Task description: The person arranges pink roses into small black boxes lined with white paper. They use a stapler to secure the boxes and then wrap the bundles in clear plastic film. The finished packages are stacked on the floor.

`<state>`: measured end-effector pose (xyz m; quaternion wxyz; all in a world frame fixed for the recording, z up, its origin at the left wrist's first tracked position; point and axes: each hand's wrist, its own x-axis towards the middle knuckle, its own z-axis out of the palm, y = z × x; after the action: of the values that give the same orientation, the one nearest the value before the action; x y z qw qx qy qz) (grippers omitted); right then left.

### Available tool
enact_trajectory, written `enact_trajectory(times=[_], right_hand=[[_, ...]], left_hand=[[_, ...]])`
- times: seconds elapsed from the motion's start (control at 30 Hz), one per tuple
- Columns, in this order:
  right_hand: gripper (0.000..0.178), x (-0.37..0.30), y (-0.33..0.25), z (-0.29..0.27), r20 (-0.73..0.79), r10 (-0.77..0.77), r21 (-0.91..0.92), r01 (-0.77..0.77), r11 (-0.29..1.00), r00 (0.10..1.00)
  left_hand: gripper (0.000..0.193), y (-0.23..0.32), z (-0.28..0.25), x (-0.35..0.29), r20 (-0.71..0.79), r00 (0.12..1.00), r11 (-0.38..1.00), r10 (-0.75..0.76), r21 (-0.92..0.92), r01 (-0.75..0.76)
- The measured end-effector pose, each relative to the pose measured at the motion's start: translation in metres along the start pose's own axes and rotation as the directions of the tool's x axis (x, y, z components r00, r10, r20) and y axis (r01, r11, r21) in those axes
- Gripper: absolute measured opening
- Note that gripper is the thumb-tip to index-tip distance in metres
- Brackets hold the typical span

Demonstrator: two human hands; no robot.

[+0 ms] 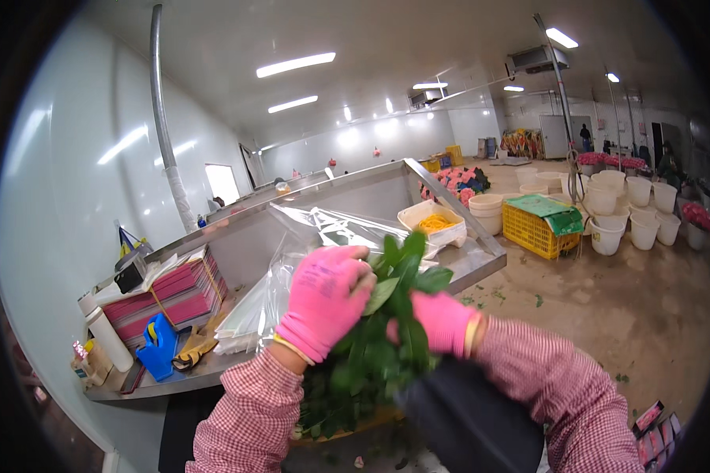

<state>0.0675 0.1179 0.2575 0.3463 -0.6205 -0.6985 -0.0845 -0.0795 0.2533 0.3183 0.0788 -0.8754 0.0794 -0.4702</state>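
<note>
In front of me is a bunch of leafy green stems (pixel 379 347), its leaves blurred in places. My left hand (pixel 327 298), in a pink glove with a yellow cuff, is closed at the bunch's upper left, fingers curled against the leaves. On the other side my right hand (pixel 443 322), gloved alike, closes round the stems; leaves cover most of its fingers. Clear plastic wrapping sheets (pixel 272 296) lie on the metal table (pixel 248 280) just beyond my left hand. Below the right forearm hangs a black cloth-like thing (pixel 473 414).
On the table's left stand a blue tape dispenser (pixel 158 347), a white bottle (pixel 109 339) and a stack of pink-edged sheets (pixel 185 296). A white tub (pixel 432 222) of yellow bands sits at the right end. Beyond are a yellow crate (pixel 536 230), white buckets (pixel 607 232) and pink flowers (pixel 457 185).
</note>
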Motion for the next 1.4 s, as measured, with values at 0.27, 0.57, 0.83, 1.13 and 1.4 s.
enact_trajectory(times=[0.27,0.57,0.83,1.13,1.4], right_hand=[[0.047,-0.043,0.001,-0.007,0.001,0.032,0.444,-0.029,0.896,0.999],[0.057,-0.137,0.01,0.019,-0.061,0.453,0.997,0.036,0.064,0.889],[0.052,-0.267,0.044,-0.068,-0.434,0.666,0.234,-0.638,0.733,0.606],[0.062,-0.592,0.006,-0.144,-0.523,0.82,-0.166,-0.971,0.172,0.235],[0.059,-0.792,-0.065,-0.251,-0.662,0.745,0.068,-0.996,-0.056,-0.087]], left_hand=[[0.017,0.051,-0.007,-0.004,-0.014,0.961,0.899,0.277,-0.35,-0.265],[0.01,0.162,0.063,-0.015,-0.001,0.972,0.682,0.233,-0.713,-0.164],[0.011,0.3,0.09,-0.038,0.049,0.936,0.408,0.348,-0.907,-0.104],[0.057,0.455,0.119,-0.044,-0.045,0.871,0.296,0.488,-0.931,-0.213],[0.097,0.677,0.233,-0.062,0.304,0.889,0.335,0.342,-0.924,0.187]])
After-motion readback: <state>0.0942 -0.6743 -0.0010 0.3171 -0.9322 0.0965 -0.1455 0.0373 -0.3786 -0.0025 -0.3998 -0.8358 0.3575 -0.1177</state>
